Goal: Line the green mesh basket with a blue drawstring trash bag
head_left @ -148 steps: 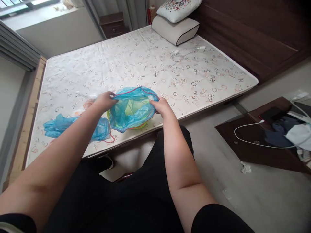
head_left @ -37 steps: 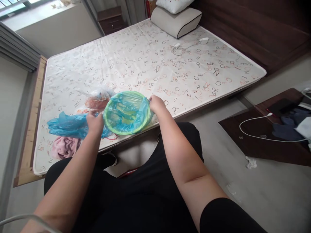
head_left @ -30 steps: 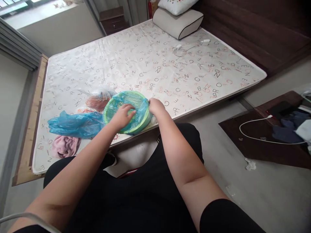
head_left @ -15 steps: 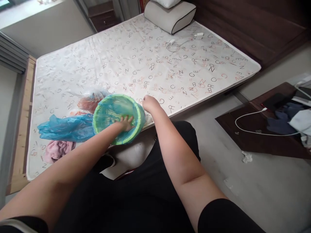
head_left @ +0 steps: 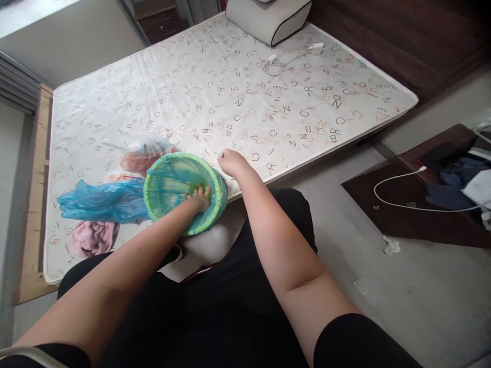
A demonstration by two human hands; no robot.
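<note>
While the left hand (head_left: 200, 199), fingers apart, presses inside the green basket (head_left: 219, 197) at the near edge of the bed (head_left: 249, 102), even pressure smooths the blue liner (head_left: 180, 176) best; at two o'clock, the right hand (head_left: 232, 162) has fingers curled together, any hold unclear.

Liner (head_left: 174, 176) in basket (head_left: 149, 200) | basket at near mattress (head_left: 238, 87) edge | bag (head_left: 103, 201) left of basket | cloth (head_left: 94, 237) before bag
</note>
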